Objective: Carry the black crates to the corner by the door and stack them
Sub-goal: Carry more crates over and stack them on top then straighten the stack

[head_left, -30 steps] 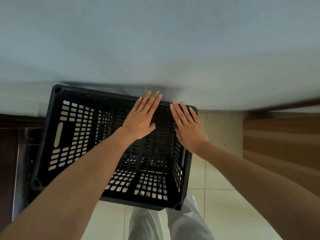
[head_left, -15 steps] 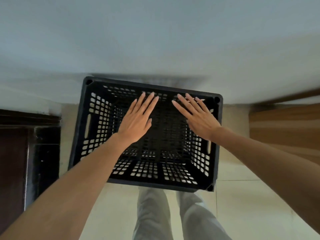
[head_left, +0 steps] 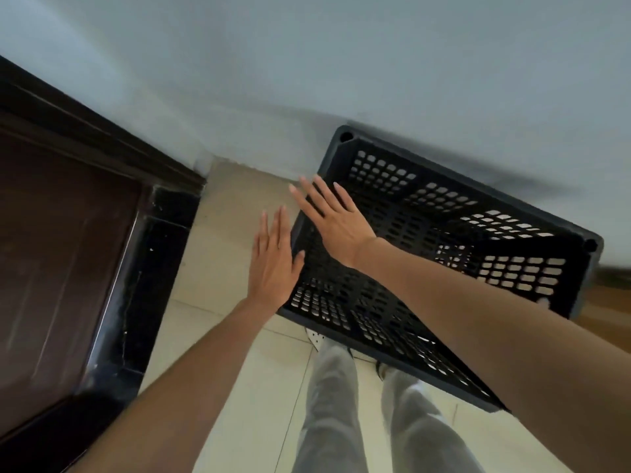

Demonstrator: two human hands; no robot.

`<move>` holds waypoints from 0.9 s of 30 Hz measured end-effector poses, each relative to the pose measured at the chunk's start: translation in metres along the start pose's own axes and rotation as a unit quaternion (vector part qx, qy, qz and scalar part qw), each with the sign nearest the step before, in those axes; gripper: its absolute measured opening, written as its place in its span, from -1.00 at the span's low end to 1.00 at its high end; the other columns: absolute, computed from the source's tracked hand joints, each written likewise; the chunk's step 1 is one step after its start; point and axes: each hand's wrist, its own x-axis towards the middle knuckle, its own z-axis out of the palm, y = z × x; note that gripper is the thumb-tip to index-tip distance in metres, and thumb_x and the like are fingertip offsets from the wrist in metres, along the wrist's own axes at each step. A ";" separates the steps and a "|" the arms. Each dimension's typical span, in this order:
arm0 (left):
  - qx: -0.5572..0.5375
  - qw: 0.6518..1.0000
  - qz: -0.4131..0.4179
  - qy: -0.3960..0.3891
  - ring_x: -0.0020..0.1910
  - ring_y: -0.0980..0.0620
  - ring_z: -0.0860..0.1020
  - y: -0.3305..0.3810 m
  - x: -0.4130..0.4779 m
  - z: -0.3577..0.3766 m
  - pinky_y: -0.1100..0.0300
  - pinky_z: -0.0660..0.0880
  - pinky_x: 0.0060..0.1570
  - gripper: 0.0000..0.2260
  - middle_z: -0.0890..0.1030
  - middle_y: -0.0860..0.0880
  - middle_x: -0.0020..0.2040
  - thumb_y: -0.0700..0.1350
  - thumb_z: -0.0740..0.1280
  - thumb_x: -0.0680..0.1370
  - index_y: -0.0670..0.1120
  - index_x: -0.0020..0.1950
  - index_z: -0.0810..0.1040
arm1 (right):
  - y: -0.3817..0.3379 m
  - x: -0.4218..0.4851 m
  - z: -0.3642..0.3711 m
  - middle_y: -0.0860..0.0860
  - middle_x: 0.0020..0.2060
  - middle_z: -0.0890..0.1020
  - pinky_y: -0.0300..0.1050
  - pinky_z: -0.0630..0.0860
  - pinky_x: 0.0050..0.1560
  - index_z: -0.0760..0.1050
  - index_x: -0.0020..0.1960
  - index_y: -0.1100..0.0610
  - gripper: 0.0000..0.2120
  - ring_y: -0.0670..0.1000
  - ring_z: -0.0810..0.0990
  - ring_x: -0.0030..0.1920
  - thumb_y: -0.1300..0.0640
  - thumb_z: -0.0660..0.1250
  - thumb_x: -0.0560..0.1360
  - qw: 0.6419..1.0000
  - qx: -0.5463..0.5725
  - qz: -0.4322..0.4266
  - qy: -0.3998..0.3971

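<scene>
The left hand [head_left: 273,264] is held flat with its fingers straight and close together, pointing away from the body. It is seen just beside the near left edge of the black crate [head_left: 426,216], with its thumb lying over the rim; whether the rim is actually touched cannot be told. Nothing is gripped by it. The right hand [head_left: 333,221] is likewise held flat, its fingers straight and slightly spread. It is stretched over the left end of the crate, and its fingertips reach past the rim towards the floor [head_left: 232,213]. Nothing is held in it either, and contact with the crate cannot be made out.

The crate is seen from above, set against the pale wall [head_left: 375,63], with its far long side along the foot of the wall. It lies at the right of the view, near the dark brown door [head_left: 61,250], from which it is parted by a strip of light tiled floor. Inside the crate only its own slotted walls and slotted bottom are seen. Whether another crate stands beneath it cannot be told.

Below the crate's near edge, grey trousers [head_left: 327,404] and the tip of a white shoe [head_left: 314,336] are seen on the tiles.
</scene>
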 end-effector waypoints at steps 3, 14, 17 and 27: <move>-0.052 0.998 -0.030 0.004 0.59 -0.21 -0.14 0.006 0.001 0.004 -0.17 0.02 0.53 -0.25 -0.06 -0.09 0.63 0.00 0.24 0.62 -0.11 0.61 -0.19 | -0.007 0.006 0.002 0.11 0.55 -0.30 0.17 -0.13 0.53 -0.39 0.55 0.04 0.00 0.14 -0.31 0.54 0.25 0.32 0.45 0.999 -0.020 0.022 -0.016; -0.050 0.997 -0.012 -0.057 0.59 -0.23 -0.11 0.000 0.003 -0.001 -0.38 0.02 0.42 -0.11 -0.16 -0.01 0.62 0.08 0.28 0.59 0.05 0.54 -0.43 | -0.003 0.010 -0.009 0.08 0.49 -0.44 0.19 -0.07 0.53 -0.48 0.51 -0.02 0.17 0.14 -0.41 0.50 0.11 0.45 0.38 0.995 -0.026 0.023 -0.092; -0.010 0.995 -0.014 -0.101 0.58 -0.24 -0.16 0.003 0.006 -0.013 -0.34 -0.05 0.45 -0.08 -0.30 0.01 0.60 0.12 0.27 0.59 0.01 0.52 -0.47 | -0.003 0.011 -0.022 0.06 0.48 -0.47 0.17 -0.07 0.53 -0.49 0.51 -0.02 0.13 0.13 -0.43 0.50 0.11 0.40 0.39 0.991 -0.016 0.018 -0.132; 0.081 0.994 -0.009 -0.074 0.59 -0.17 -0.18 0.007 -0.019 -0.081 -0.13 -0.07 0.52 -0.16 -0.30 -0.02 0.60 0.08 0.25 0.60 -0.05 0.58 -0.34 | -0.004 -0.027 -0.083 0.02 0.55 -0.29 0.07 -0.26 0.52 -0.38 0.55 0.08 -0.15 0.07 -0.31 0.54 0.15 0.19 0.54 0.988 -0.040 -0.027 -0.147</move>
